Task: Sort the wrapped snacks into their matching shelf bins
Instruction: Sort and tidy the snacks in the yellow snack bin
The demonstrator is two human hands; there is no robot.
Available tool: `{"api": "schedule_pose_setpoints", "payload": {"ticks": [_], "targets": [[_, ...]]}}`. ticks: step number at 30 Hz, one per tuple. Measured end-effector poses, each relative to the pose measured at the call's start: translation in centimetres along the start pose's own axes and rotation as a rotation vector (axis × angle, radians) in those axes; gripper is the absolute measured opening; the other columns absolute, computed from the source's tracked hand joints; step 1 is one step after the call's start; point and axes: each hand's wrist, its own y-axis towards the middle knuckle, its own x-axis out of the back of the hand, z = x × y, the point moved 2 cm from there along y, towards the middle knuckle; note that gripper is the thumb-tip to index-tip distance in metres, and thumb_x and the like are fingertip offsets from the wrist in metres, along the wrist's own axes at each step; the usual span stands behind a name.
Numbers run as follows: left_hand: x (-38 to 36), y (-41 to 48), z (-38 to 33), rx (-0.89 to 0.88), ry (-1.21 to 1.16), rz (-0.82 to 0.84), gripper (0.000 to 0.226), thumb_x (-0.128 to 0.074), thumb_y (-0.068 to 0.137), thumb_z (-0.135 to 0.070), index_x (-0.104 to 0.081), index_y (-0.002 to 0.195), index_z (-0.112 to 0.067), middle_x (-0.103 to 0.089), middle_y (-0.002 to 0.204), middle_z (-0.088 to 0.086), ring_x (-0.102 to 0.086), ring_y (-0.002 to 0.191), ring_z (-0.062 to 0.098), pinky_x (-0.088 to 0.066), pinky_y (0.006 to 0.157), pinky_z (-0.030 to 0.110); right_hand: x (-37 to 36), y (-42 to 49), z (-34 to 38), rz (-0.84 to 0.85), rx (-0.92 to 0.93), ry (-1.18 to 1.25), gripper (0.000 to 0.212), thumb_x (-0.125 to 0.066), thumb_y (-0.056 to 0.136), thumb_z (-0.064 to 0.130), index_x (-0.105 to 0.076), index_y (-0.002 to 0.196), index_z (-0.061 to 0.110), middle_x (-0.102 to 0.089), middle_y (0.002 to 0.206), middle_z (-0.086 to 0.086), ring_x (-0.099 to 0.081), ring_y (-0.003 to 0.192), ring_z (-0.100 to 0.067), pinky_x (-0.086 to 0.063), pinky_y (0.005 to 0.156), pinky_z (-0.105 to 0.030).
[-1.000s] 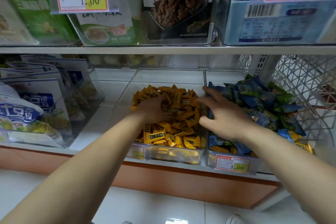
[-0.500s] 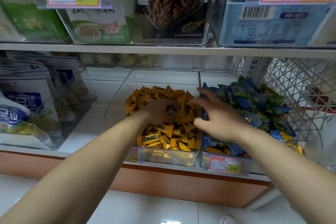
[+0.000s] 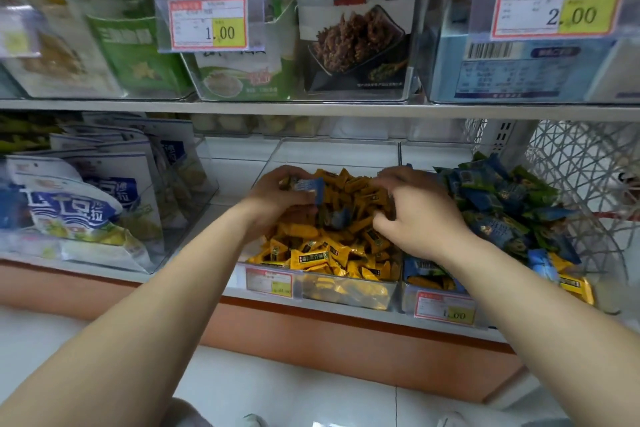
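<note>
A clear bin (image 3: 346,291) on the lower shelf is heaped with yellow wrapped snacks (image 3: 311,255). My left hand (image 3: 277,201) is at the back left of that heap and pinches a blue wrapped snack (image 3: 310,187). A second blue snack (image 3: 337,218) lies among the yellow ones between my hands. My right hand (image 3: 419,215) hovers over the heap's right side with its fingers curled down into the pile; what they hold is hidden. The bin to the right (image 3: 443,308) holds blue and green wrapped snacks (image 3: 502,208), with a few yellow ones (image 3: 575,284) at its front.
A clear bin of large white and blue bags (image 3: 79,211) stands at the left. The upper shelf (image 3: 311,109) carries bins of packets with price tags. A white lattice basket (image 3: 581,163) sits at the right. Tiled floor lies below the shelf.
My left hand has come up out of the yellow heap with a blue snack. My right hand has moved left from the blue bin's edge onto the yellow heap and curled its fingers.
</note>
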Motion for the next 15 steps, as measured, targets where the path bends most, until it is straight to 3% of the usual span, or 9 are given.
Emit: {"api": "schedule_pose_setpoints", "payload": {"ticks": [1, 3, 6, 11, 15], "targets": [[0.1, -0.2, -0.2, -0.039, 0.064, -0.038, 0.033, -0.079, 0.079, -0.003, -0.069, 0.091, -0.032, -0.065, 0.114, 0.013, -0.073, 0.086, 0.028, -0.057, 0.061, 0.028, -0.2, 0.1, 0.6, 0.001, 0.019, 0.016, 0.052, -0.060, 0.088, 0.040, -0.051, 0.138, 0.030, -0.061, 0.129, 0.001, -0.057, 0.101, -0.014, -0.047, 0.082, -0.027], [0.4, -0.7, -0.3, -0.123, 0.417, -0.117, 0.030, -0.082, 0.079, -0.017, -0.064, 0.096, -0.035, -0.063, 0.108, 0.000, -0.064, 0.089, 0.019, -0.049, 0.063, 0.026, -1.0, 0.3, 1.7, 0.073, 0.055, 0.026, 0.051, -0.058, 0.091, 0.036, -0.048, 0.141, 0.031, -0.066, 0.124, 0.001, -0.062, 0.094, -0.014, -0.050, 0.076, -0.026], [0.4, -1.2, 0.5, -0.111, 0.698, -0.152, 0.037, -0.081, 0.079, -0.027, -0.062, 0.110, -0.028, -0.063, 0.112, 0.000, -0.059, 0.098, 0.022, -0.050, 0.074, 0.033, -1.9, 0.9, 2.5, 0.202, 0.096, -0.006, 0.051, -0.057, 0.092, 0.034, -0.045, 0.142, 0.034, -0.060, 0.135, 0.003, -0.061, 0.112, -0.018, -0.052, 0.087, -0.031], [0.5, -1.5, 0.4, -0.163, 0.506, -0.241, 0.032, -0.082, 0.077, -0.015, -0.062, 0.099, -0.029, -0.064, 0.105, 0.000, -0.061, 0.094, 0.020, -0.047, 0.063, 0.024, -3.6, 4.7, 3.3, 0.407, 0.130, -0.099, 0.047, -0.059, 0.093, 0.029, -0.050, 0.138, 0.030, -0.058, 0.133, -0.001, -0.059, 0.110, -0.023, -0.053, 0.085, -0.035], [0.4, -1.8, 0.9, -0.142, 0.374, -0.208, 0.036, -0.084, 0.073, -0.009, -0.065, 0.096, -0.028, -0.065, 0.102, -0.001, -0.064, 0.095, 0.019, -0.058, 0.071, 0.030, -5.9, 7.5, 3.5, 0.551, 0.048, -0.076, 0.055, -0.062, 0.094, 0.033, -0.044, 0.145, 0.025, -0.053, 0.140, -0.003, -0.055, 0.118, -0.024, -0.042, 0.081, -0.028]]}}
